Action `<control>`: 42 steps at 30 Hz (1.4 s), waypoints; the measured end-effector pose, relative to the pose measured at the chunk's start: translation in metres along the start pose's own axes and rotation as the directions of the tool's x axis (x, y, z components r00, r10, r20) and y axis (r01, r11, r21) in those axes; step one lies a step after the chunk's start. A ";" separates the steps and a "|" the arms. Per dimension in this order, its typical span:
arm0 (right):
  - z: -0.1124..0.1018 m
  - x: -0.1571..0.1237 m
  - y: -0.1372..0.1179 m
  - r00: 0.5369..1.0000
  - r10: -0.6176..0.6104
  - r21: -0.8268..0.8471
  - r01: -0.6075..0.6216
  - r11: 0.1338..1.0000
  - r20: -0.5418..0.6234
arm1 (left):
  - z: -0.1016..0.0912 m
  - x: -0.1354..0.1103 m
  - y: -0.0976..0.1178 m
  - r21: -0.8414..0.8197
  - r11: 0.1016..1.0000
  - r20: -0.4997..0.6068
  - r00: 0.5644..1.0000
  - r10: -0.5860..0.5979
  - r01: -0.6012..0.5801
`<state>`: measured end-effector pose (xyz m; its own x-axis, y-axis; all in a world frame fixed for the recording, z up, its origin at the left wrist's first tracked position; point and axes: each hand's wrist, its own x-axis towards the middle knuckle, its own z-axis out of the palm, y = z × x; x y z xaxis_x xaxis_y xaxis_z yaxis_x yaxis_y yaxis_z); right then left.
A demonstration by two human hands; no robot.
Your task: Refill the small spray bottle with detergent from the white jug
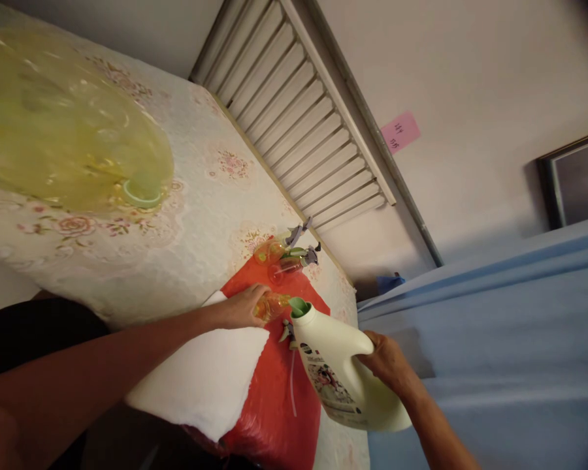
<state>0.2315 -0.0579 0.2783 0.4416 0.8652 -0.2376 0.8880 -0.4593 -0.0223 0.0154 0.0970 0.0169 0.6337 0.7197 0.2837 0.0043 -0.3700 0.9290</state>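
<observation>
My left hand point(242, 305) is closed around a small clear orange bottle point(273, 304) that stands on a red plastic sheet point(274, 398). My right hand point(386, 362) grips the handle of a large white detergent jug point(340, 378) with a green spout. The jug is tilted so that its spout point(298, 306) meets the mouth of the small bottle. A loose spray head with its thin tube point(289, 356) lies on the red sheet just below the spout.
Two more orange spray bottles point(287, 254) with grey triggers lie on the flowered tablecloth point(210, 215) beyond. A white cloth point(206, 382) lies over the red sheet. A big yellow transparent container point(63, 124) sits at upper left. Blue fabric point(494, 339) hangs at right.
</observation>
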 end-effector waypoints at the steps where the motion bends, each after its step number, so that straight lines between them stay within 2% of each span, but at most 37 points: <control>1: 0.000 0.000 0.000 1.000 -0.003 -0.002 0.003 1.000 0.002 | 0.000 0.000 0.000 0.002 1.000 -0.004 1.000 -0.004 0.004; 19: 0.000 0.002 0.002 1.000 -0.002 -0.037 0.002 0.999 0.009 | -0.001 0.000 0.002 0.013 1.000 0.007 1.000 -0.003 0.003; 42: -0.001 0.001 -0.002 1.000 0.005 0.009 -0.005 1.000 0.014 | -0.002 -0.001 0.005 0.010 1.000 -0.005 1.000 -0.014 0.015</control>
<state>0.2305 -0.0556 0.2788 0.4442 0.8600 -0.2513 0.8845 -0.4656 -0.0301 0.0134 0.0953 0.0218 0.6296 0.7280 0.2714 0.0213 -0.3654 0.9306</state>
